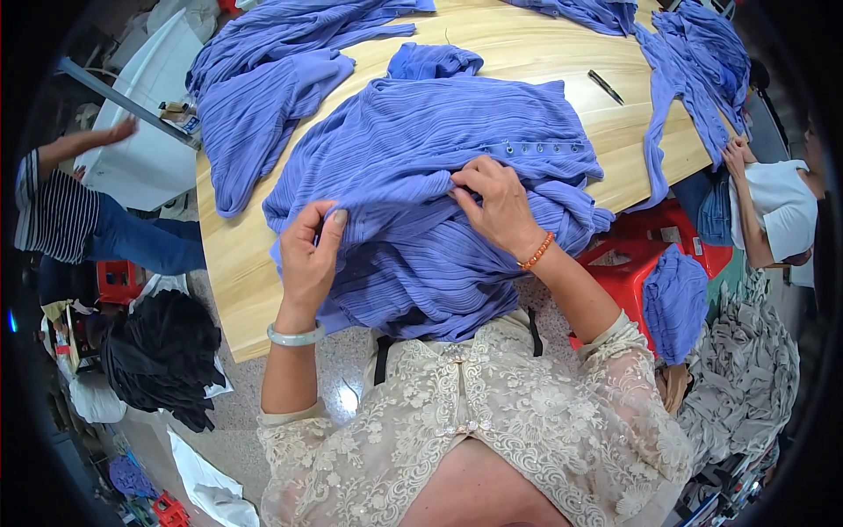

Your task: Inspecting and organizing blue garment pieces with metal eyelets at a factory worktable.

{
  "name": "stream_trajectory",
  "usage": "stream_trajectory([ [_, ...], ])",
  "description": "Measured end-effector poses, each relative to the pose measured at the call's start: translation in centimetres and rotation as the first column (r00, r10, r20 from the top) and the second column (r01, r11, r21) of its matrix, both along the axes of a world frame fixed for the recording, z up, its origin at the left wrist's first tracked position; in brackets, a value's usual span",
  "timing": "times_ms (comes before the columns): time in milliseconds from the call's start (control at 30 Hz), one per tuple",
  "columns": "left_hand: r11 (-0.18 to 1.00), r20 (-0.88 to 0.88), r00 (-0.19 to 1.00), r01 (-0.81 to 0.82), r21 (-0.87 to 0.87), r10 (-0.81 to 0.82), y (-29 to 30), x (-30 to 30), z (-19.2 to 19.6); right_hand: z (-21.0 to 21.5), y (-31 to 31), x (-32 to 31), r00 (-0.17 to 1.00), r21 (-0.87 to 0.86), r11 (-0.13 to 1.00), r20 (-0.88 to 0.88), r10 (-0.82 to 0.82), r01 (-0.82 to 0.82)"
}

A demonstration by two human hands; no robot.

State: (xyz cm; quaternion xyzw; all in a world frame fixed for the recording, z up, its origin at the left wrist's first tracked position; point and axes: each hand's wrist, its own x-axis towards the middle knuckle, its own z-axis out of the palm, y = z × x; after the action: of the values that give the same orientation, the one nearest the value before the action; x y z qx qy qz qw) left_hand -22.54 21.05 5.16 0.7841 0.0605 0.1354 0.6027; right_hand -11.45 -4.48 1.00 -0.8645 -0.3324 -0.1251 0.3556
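A ribbed blue-purple garment [421, 114] with a row of buttons lies bunched on the wooden table [237, 299] and hangs over its near edge. My left hand [312, 250] pinches one end of a raised fold, thumb on top. At the other end of that fold, my right hand [499, 200] grips the fabric between thumb and fingers. The stretch of cloth between both hands is lifted a little off the rest. Part of the garment underneath is hidden by its own folds.
More blue-purple garments [255, 123] lie at the table's far left and far right. A black thread snipper [606, 87] rests at the back right. Red stools [623, 263], a grey cloth heap [746, 369] and a black cloth pile [167, 351] flank me. Two people stand nearby.
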Motion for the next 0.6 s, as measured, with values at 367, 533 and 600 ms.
stream_trajectory([
  [367, 0.9, -0.206, 0.912, 0.393, 0.187, -0.356, 2.0, -3.4, 1.3, 4.2, -5.0, 2.2, 0.949, -0.073, 0.954, -0.143, 0.279, -0.292],
  [533, 0.987, -0.162, 0.986, -0.012, 0.162, 0.038, 5.5, 3.1, 0.4, 5.4, -3.4, 11.8, 0.964, -0.058, 0.991, -0.247, 0.103, -0.121],
  [600, 0.959, -0.196, 0.972, -0.075, 0.272, 0.131, 7.3, 6.6, -0.5, 4.0, -2.1, 17.4, 0.943, -0.016, 0.996, -0.323, 0.079, -0.089],
])
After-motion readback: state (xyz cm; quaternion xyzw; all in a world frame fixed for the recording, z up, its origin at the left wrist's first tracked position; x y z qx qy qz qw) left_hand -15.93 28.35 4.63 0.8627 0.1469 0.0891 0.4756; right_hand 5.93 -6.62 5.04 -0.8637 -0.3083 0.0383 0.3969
